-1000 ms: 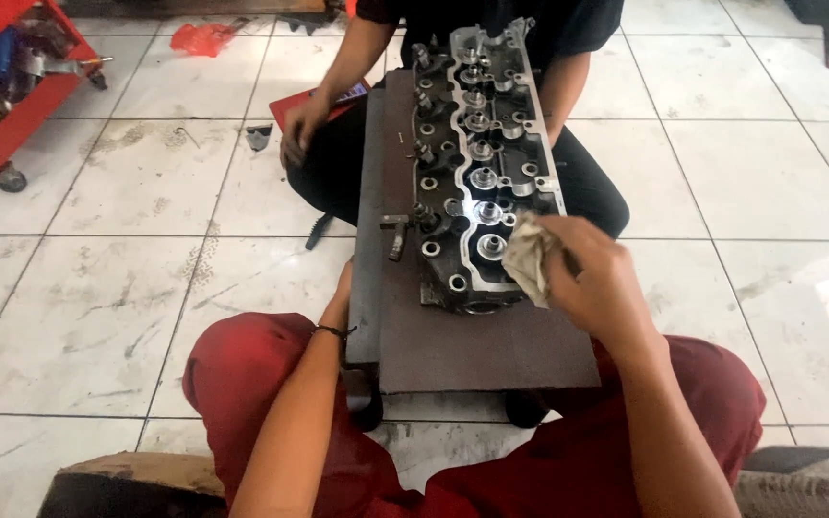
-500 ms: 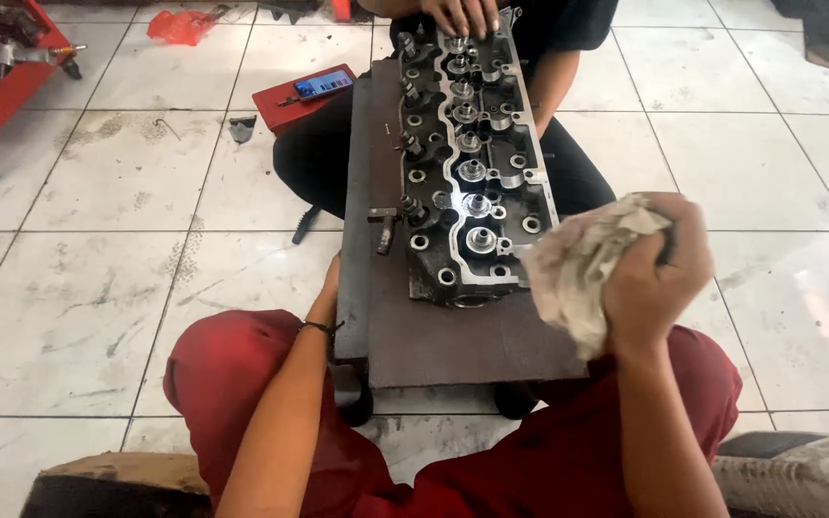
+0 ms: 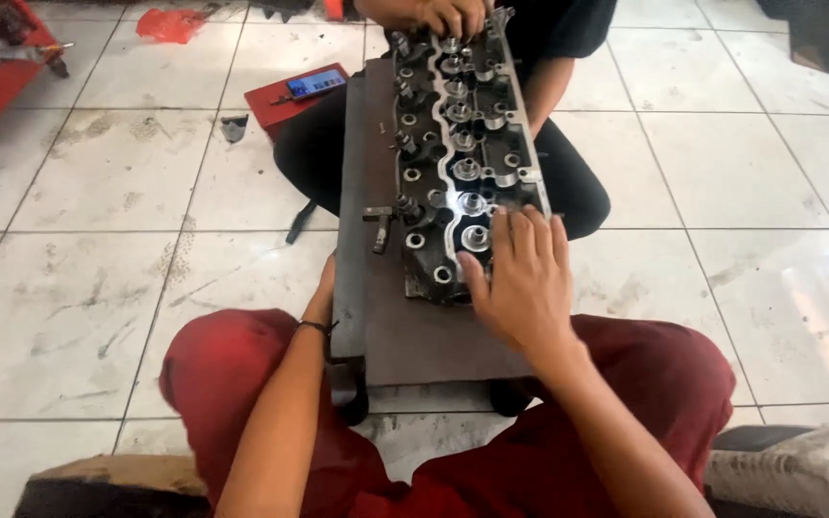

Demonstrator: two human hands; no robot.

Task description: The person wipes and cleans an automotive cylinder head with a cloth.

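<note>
Right hand (image 3: 520, 278): fingers flat, together, on cylinder head (image 3: 462, 144).
Left hand (image 3: 323, 293): at board (image 3: 376, 317) edge; fingers hidden, cannot tell.
Risk: heavy head may slide off board; sharp edges may cut.

Cylinder head (image 3: 458, 144): grey metal, long, studded with round valve openings. It lies flat along a dark steel plate (image 3: 376, 317), near end under the right hand (image 3: 522, 278), fingers spread.
</note>
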